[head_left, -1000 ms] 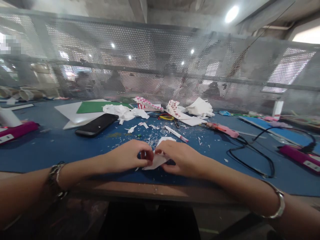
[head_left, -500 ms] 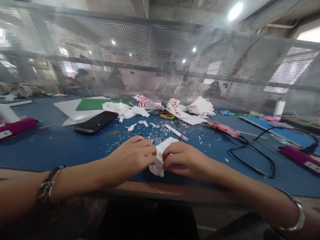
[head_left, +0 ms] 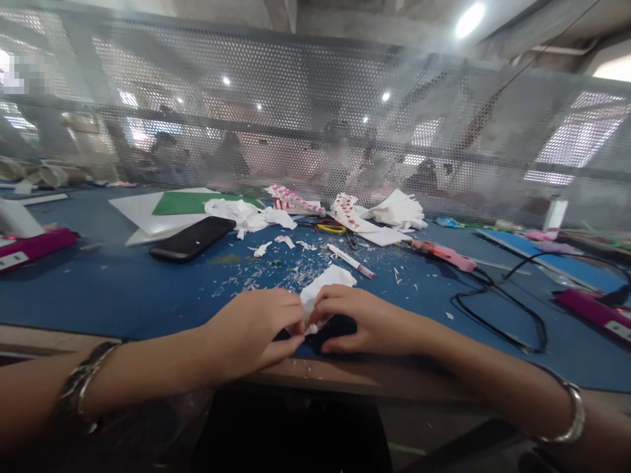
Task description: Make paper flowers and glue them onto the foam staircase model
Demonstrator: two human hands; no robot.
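A crumpled piece of white tissue paper (head_left: pixel 325 281) lies at the table's front edge between my two hands. My left hand (head_left: pixel 263 325) pinches its near end, thumb and fingertips pressed together. From the other side my right hand (head_left: pixel 359 322) bends over the paper, its fingers on it and its thumb held apart below. Small white scraps (head_left: pixel 261 249) and crumbs are scattered just beyond the hands. Behind them lies a white marker-like stick (head_left: pixel 350 260) with a reddish end.
A black phone (head_left: pixel 193 239) lies left, near green sheet (head_left: pixel 197 202) and crumpled tissue (head_left: pixel 241 215). Farther back are red-dotted white strips (head_left: pixel 345 211) and yellow-handled scissors (head_left: pixel 330 227). On the right, a pink glue gun (head_left: pixel 444 255) trails a black cable (head_left: pixel 497 335). A perforated metal screen (head_left: pixel 296 118) stands behind.
Both hands have moved slightly down toward the table edge. The tissue's near end, which hung between the hands, is now gathered small at the left fingertips. The right thumb has spread away.
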